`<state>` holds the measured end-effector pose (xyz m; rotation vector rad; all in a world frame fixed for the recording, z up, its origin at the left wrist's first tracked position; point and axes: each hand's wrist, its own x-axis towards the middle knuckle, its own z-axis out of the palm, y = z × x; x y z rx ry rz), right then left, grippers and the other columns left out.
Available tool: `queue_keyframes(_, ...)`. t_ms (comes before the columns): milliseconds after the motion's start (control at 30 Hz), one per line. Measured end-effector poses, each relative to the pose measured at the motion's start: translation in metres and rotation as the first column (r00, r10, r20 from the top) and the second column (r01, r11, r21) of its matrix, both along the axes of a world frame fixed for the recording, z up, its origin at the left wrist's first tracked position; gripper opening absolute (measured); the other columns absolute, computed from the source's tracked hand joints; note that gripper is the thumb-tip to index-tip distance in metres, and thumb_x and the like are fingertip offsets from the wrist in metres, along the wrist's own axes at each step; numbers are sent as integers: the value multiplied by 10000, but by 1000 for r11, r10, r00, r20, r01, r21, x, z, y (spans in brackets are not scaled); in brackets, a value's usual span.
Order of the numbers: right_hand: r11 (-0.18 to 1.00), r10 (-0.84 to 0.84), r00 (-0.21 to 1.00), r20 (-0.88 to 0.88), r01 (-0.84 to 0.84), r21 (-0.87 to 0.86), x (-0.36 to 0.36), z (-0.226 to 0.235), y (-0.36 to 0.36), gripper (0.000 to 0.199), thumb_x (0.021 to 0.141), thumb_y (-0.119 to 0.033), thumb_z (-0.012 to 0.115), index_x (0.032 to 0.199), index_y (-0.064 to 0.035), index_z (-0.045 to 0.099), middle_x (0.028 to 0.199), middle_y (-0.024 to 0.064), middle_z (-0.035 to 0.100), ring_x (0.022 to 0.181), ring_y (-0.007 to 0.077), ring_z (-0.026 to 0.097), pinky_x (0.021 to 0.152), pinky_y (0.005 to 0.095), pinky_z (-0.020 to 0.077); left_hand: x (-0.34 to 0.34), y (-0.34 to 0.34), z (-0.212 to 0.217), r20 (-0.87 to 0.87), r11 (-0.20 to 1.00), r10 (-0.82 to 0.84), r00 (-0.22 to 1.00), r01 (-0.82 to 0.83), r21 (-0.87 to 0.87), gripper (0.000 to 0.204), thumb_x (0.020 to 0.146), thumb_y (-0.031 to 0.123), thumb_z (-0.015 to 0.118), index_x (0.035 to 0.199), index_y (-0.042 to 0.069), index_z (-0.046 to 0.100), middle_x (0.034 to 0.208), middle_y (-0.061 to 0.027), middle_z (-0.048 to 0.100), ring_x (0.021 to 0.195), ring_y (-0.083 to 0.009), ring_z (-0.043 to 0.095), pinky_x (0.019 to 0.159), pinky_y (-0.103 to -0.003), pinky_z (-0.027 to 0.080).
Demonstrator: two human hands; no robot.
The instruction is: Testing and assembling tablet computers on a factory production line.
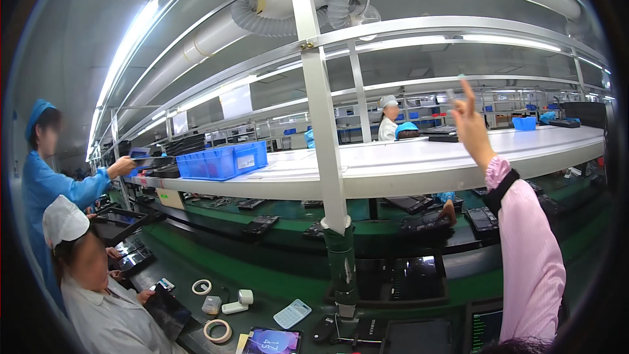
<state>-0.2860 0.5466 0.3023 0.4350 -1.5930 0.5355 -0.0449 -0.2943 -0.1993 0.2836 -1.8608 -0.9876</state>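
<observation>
High on the right, the person's right hand [469,116] is raised with fingers loosely spread, holding nothing; no work on the tabletop [262,288] is begun.

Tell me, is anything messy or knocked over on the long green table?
Nothing stands out. The tape rolls, the calculator and the tablets lie flat on the green belt. The right hand is raised in the air, its fingers open, holding nothing.

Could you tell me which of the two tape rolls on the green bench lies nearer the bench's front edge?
The larger tan tape roll, lying near the front edge; the smaller white roll sits farther back, toward the conveyor.
</observation>
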Motion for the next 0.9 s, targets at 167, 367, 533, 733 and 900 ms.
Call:
queue_keyframes(167,954,97,946,309,-177,241,-35,-22,-44,175,802,-94,640,958,-48,576,821,113,662,746,230,651,693,317,489,-17,65,29,3,991,-75,997,75,-109,269,772,166,631,1018,65,588,1075,-151,589,953,-310,548,856,-423,414)
queue_keyframes(367,934,73,897,437,-215,285,-48,-30,-87,389,857,-258,573,1211,-97,550,1151,157,589,1059,332,557,888,404,433,-16,147,74,23,953,-163,986,164,-255,241,764,167,627,986,78,598,1107,-156,575,995,-323,529,881,-442,396)
queue_keyframes(533,949,-127,858,497,-41,314,-16,-33,-88,618,895,-356,519,1417,-160,253,1434,146,308,1330,353,263,1031,579,191,-18,224,103,81,896,-252,964,264,-358,217,758,167,624,960,88,606,1135,-159,563,1031,-333,513,902,-459,380)
queue_keyframes(733,961,52,880,473,-174,217,143,-82,-40,456,903,-215,501,1310,-35,398,1274,211,460,1208,341,399,1020,399,297,5,329,102,317,748,-458,831,553,-367,190,750,167,620,928,101,617,1168,-164,548,1074,-345,494,926,-479,362)
queue_keyframes(900,879,-438,722,536,219,424,244,-150,12,498,827,-124,579,1296,-51,433,1354,170,398,1308,381,271,1069,471,216,17,414,111,437,597,-573,693,719,-356,168,744,168,617,901,112,625,1195,-167,537,1109,-356,479,947,-495,347)
